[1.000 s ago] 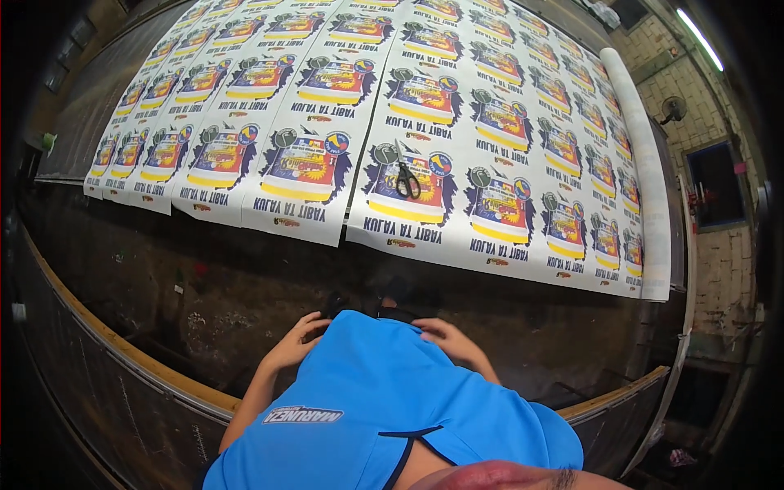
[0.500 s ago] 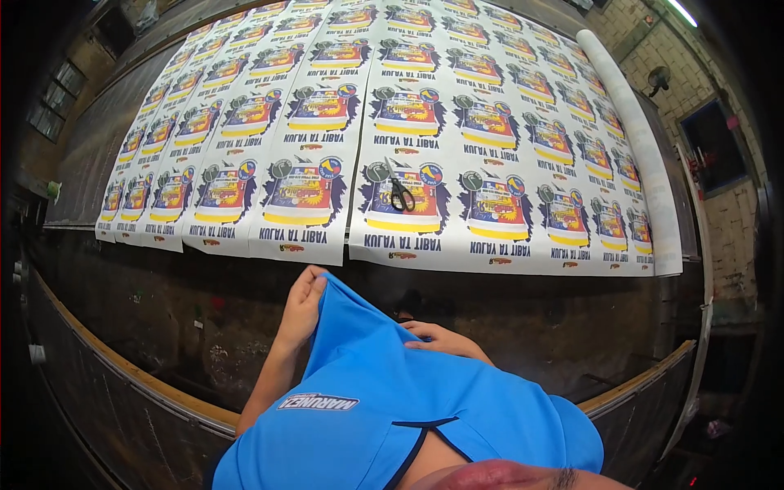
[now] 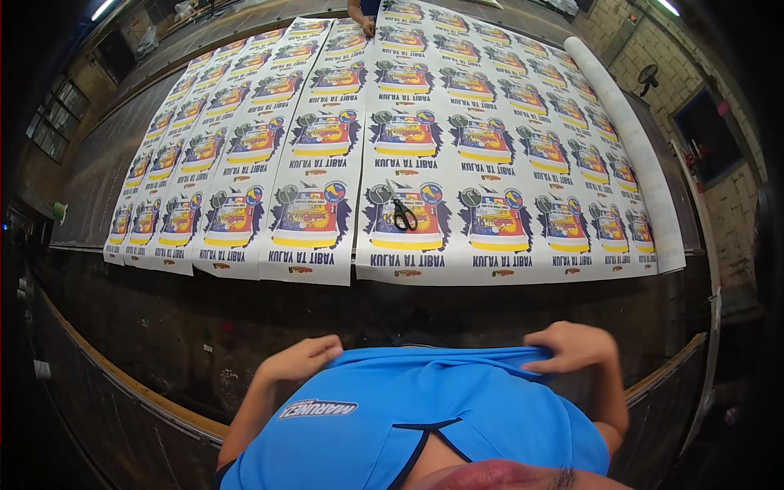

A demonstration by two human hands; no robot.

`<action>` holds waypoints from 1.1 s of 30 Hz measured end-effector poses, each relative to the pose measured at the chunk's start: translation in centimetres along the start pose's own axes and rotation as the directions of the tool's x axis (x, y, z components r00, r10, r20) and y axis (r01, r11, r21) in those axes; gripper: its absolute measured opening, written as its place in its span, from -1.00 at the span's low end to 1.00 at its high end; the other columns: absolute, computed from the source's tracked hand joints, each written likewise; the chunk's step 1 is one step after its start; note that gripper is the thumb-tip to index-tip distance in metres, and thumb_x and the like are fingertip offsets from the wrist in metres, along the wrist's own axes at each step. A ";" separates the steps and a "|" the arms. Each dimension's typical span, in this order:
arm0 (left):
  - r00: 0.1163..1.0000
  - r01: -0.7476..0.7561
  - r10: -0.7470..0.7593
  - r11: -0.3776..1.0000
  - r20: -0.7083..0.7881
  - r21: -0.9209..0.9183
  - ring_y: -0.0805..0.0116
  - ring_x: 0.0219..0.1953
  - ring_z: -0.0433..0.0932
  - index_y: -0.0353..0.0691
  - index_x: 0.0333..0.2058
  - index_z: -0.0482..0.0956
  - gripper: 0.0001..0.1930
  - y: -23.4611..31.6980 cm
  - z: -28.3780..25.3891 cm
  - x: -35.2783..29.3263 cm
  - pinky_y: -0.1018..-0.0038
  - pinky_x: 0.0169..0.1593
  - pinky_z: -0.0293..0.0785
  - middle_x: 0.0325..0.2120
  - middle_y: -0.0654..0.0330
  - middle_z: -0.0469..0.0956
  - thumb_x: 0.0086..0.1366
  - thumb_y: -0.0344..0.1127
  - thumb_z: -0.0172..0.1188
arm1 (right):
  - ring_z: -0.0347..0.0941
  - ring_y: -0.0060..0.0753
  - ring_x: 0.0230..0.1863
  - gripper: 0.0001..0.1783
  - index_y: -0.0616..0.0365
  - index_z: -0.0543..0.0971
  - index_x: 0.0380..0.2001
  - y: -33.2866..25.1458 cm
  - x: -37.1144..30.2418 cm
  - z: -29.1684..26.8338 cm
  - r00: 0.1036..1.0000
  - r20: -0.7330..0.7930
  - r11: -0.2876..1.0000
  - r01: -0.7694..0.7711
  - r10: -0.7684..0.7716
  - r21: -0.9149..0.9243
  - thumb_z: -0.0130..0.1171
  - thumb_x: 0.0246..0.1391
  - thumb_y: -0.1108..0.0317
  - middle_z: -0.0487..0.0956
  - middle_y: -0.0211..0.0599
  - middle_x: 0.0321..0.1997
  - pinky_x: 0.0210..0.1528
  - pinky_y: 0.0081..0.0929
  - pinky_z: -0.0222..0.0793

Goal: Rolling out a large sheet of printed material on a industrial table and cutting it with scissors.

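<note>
Both my hands grip the front hem of the blue shirt (image 3: 457, 388) that I wear, holding it out and stretched between them. My left hand (image 3: 309, 356) is closed on the cloth at the left. On the right, my right hand (image 3: 572, 347) pinches a fold of the shirt, with the thumb lying over the cloth. Beyond them lies a wide printed sheet (image 3: 482, 265) with repeated colourful designs, cut into strips on its left part. A pair of scissors (image 3: 403, 214) with black handles rests on the sheet, apart from both hands.
A white roll (image 3: 625, 147) lies along the sheet's right edge on the dark table (image 3: 90, 220). At the far side, another person's hand (image 3: 368, 28) is at the sheet. A wall fan (image 3: 648, 78) and a dark wood-edged surface (image 3: 122, 380) are also around.
My right hand has moved right and taken hold of the shirt hem. My left hand has come down with the cloth. A person's arm has come into view at the far edge.
</note>
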State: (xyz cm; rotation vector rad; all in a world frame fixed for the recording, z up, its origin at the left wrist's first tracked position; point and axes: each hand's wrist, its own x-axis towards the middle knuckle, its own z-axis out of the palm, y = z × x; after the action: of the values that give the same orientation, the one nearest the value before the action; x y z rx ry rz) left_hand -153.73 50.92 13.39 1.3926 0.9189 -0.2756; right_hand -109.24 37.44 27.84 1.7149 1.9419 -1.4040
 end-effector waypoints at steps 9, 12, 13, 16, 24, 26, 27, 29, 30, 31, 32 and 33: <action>0.917 -0.291 0.298 0.954 -0.265 0.067 0.57 -0.36 0.37 -0.26 -0.27 0.44 -0.66 0.3 -3.5 -4.8 0.53 -0.26 0.36 -0.43 0.32 0.45 0.48 -0.05 0.02 | 0.49 -0.57 -0.20 -0.65 0.27 0.52 -0.21 4.3 4.7 -0.4 0.898 0.259 0.892 0.244 -0.356 0.380 0.32 0.15 0.20 0.62 -0.22 -0.27 -0.18 -0.44 0.39; 0.981 -0.044 0.053 0.998 -0.187 0.053 0.49 -0.14 0.47 -0.34 -0.09 0.56 -0.53 -5.9 -0.5 1.6 0.51 -0.03 0.44 -0.23 0.24 0.57 0.45 0.05 0.06 | 0.40 -0.60 -0.21 -0.60 0.26 0.53 -0.11 8.8 12.1 8.0 0.940 0.234 0.764 0.041 -0.247 0.644 0.27 0.21 0.13 0.58 -0.42 -0.26 -0.10 -0.51 0.38; 0.991 0.024 -0.025 1.000 -0.132 -0.008 0.46 -0.14 0.49 -0.37 -0.12 0.60 -0.49 -8.0 0.6 2.8 0.47 0.00 0.45 -0.25 0.22 0.60 0.44 0.08 0.06 | 0.42 -0.65 -0.19 -0.65 0.21 0.54 -0.10 10.4 14.4 10.0 0.967 0.250 0.896 -0.067 -0.050 0.438 0.24 0.24 0.15 0.57 -0.46 -0.24 -0.09 -0.58 0.39; 0.959 -0.064 -0.003 0.972 -0.283 -0.226 0.55 -0.30 0.47 -0.33 -0.28 0.64 -0.56 -13.6 1.7 4.9 0.54 -0.15 0.44 -0.42 0.32 0.57 0.43 0.01 0.10 | 0.42 -0.66 -0.26 -0.72 0.10 0.54 -0.15 13.9 19.3 14.4 0.999 -0.051 0.624 0.044 -0.005 0.781 0.26 0.21 0.17 0.54 -0.50 -0.32 -0.22 -0.54 0.41; 0.715 -0.069 0.100 0.995 -0.692 0.072 0.57 -0.39 0.43 -0.22 -0.25 0.56 -0.86 -8.2 -1.8 2.3 0.56 -0.28 0.40 -0.43 0.33 0.50 0.29 -0.31 0.26 | 0.54 -0.37 -0.28 -0.66 0.21 0.50 -0.08 14.1 39.8 4.4 0.747 -0.656 0.867 0.394 -0.109 0.305 0.19 0.19 0.21 0.56 -0.28 -0.37 -0.22 -0.43 0.46; 0.530 -0.303 0.353 0.928 -0.771 0.217 0.51 -0.14 0.49 -0.19 -0.06 0.53 -0.78 -0.9 -5.1 -1.4 0.53 -0.10 0.46 -0.13 0.21 0.51 0.33 -0.37 0.20 | 0.57 -0.15 -0.16 -0.61 0.20 0.48 -0.04 13.6 44.0 1.8 0.704 -0.703 0.915 0.342 -0.100 0.212 0.20 0.16 0.20 0.57 -0.13 -0.25 -0.10 -0.29 0.47; 0.306 -0.205 0.455 0.890 -0.836 0.409 0.42 -0.12 0.45 -0.24 -0.02 0.51 -0.72 2.8 -5.5 -3.8 0.46 0.05 0.38 -0.11 0.23 0.50 0.31 -0.38 0.22 | 0.56 -0.03 -0.09 -0.58 0.19 0.47 -0.01 13.5 45.6 1.1 0.718 -0.694 0.945 0.258 -0.048 0.201 0.21 0.15 0.17 0.57 -0.05 -0.17 -0.04 -0.22 0.47; -0.296 -0.409 0.729 0.488 -0.618 0.771 0.13 -0.01 0.45 -0.30 0.10 0.45 -0.61 10.0 -6.4 -8.3 0.24 0.20 0.32 -0.01 0.05 0.46 0.34 -0.33 0.18 | 0.56 0.01 -0.07 -0.55 0.18 0.45 0.01 12.9 47.7 1.3 0.687 -0.724 0.986 0.157 -0.063 0.062 0.20 0.14 0.15 0.54 -0.02 -0.10 -0.04 -0.18 0.48; -0.440 -0.395 0.762 0.310 -0.474 0.865 0.13 -0.01 0.45 -0.30 0.10 0.45 -0.62 13.0 -5.8 -10.3 0.24 0.19 0.32 -0.01 0.05 0.46 0.34 -0.33 0.17 | 0.55 0.05 -0.04 -0.52 0.17 0.43 0.04 12.7 48.5 1.4 0.657 -0.752 0.999 0.027 -0.051 -0.044 0.19 0.14 0.13 0.52 0.02 -0.02 -0.04 -0.14 0.49; -0.442 -0.294 0.855 0.146 -0.270 0.944 0.13 -0.02 0.46 -0.30 0.09 0.45 -0.62 15.5 -4.6 -11.9 0.24 0.18 0.33 -0.02 0.05 0.46 0.34 -0.33 0.17 | 0.55 0.05 -0.04 -0.52 0.17 0.43 0.04 12.6 49.0 1.5 0.654 -0.750 0.995 0.054 -0.101 -0.087 0.19 0.14 0.13 0.52 0.02 -0.02 -0.04 -0.14 0.49; -0.391 -0.242 0.913 0.019 -0.116 0.970 0.13 -0.03 0.46 -0.30 0.08 0.45 -0.63 17.5 -3.3 -12.8 0.24 0.17 0.33 -0.03 0.05 0.47 0.33 -0.33 0.17 | 0.54 0.10 -0.03 -0.50 0.16 0.42 0.05 12.5 49.4 1.6 0.675 -0.734 0.997 0.027 -0.074 -0.076 0.19 0.13 0.11 0.50 0.04 0.01 -0.03 -0.09 0.48; -0.319 -0.225 0.947 -0.050 -0.025 0.973 0.13 -0.03 0.46 -0.30 0.08 0.45 -0.63 19.0 -2.0 -13.1 0.24 0.16 0.34 -0.03 0.05 0.47 0.33 -0.33 0.17 | 0.53 0.15 -0.02 -0.48 0.15 0.41 0.06 12.6 49.8 1.6 0.707 -0.707 0.998 -0.021 -0.022 -0.051 0.19 0.12 0.09 0.48 0.06 0.05 -0.02 -0.04 0.48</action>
State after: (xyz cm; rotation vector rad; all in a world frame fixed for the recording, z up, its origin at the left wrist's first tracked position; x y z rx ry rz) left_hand -150.28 52.31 36.20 2.7092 0.3034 1.7198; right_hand -114.63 67.94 -13.13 2.4766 2.2769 -0.6870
